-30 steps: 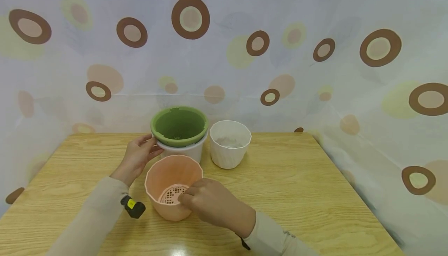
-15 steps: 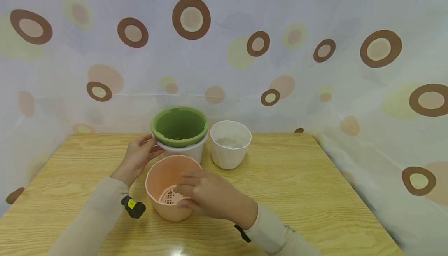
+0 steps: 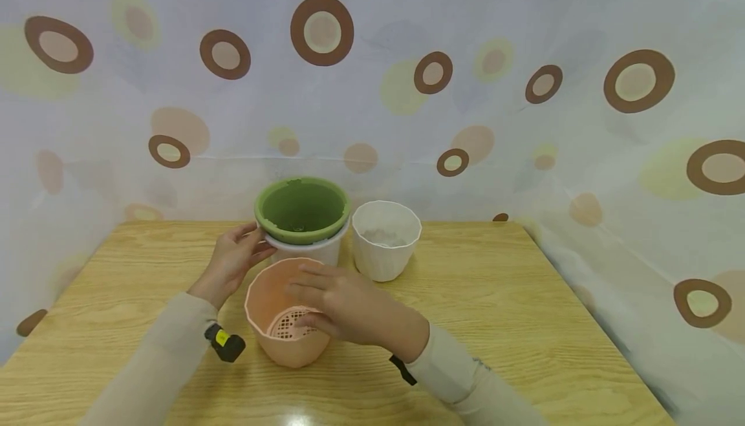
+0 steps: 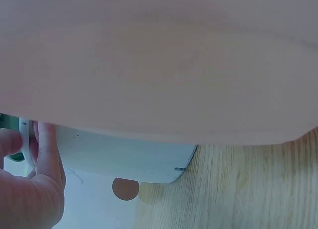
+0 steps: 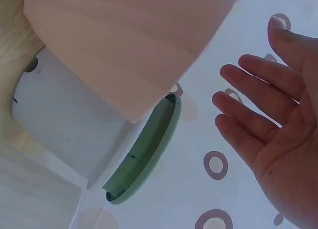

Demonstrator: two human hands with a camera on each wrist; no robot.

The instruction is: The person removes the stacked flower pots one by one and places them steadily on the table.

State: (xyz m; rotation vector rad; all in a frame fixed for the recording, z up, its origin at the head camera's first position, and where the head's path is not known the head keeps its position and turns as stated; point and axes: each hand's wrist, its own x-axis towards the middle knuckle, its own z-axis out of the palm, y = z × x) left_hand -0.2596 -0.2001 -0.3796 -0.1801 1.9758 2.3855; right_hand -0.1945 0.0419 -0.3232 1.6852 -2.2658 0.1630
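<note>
A green flowerpot (image 3: 302, 209) sits nested inside a white flowerpot (image 3: 308, 253), its rim standing above the white one. My left hand (image 3: 231, 261) pinches the white pot's rim from the left; in the left wrist view the rim (image 4: 25, 139) shows between thumb and fingers. In front of this stack stands a peach flowerpot (image 3: 292, 350) with a grid of holes in its bottom. Over its right side hovers my right hand (image 3: 355, 306), holding nothing. The right wrist view shows its fingers (image 5: 263, 90) spread and fairly straight, apart from the peach pot's wall (image 5: 129, 45).
Right of the stack stands another white fluted flowerpot (image 3: 381, 258), close to its side. All the pots are on a wooden table (image 3: 495, 322). A pale cloth backdrop with printed circles (image 3: 372, 77) rises behind the table's back edge.
My right hand has let go of the peach pot's right rim, spread its fingers and lifted slightly up and over the pot's mouth. My left hand keeps its hold on the stack.
</note>
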